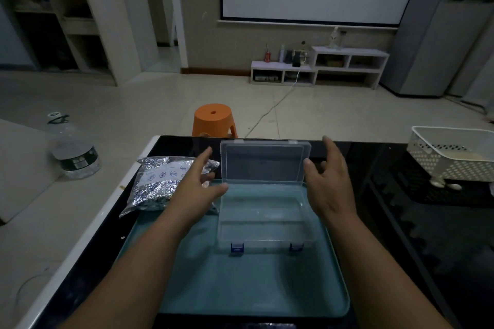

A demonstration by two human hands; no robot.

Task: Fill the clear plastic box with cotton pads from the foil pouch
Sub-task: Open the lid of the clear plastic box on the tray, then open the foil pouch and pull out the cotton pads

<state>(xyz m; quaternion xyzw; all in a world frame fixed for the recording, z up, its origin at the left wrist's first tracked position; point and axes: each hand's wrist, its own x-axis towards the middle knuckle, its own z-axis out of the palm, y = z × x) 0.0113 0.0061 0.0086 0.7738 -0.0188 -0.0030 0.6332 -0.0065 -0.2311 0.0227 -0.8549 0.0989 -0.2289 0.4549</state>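
A clear plastic box (pixel 264 224) with two blue latches sits on a teal tray (pixel 240 288). Its lid (pixel 264 161) stands upright at the back and nothing lies inside. A crinkled silver foil pouch (pixel 157 181) rests just left of the box, partly on the tray's far-left corner. My left hand (pixel 199 184) hovers between the pouch and the box's left side, fingers spread, thumb near the lid's lower left corner. On the other side, my right hand (pixel 330 181) is by the lid's right edge, fingers apart, holding nothing. No cotton pads are visible.
The tray lies on a black glossy table (pixel 401 222). A white perforated basket (pixel 454 155) stands at the table's far right. An orange stool (pixel 213 120) is beyond the far edge, and a large water bottle (pixel 74 152) stands on the floor to the left.
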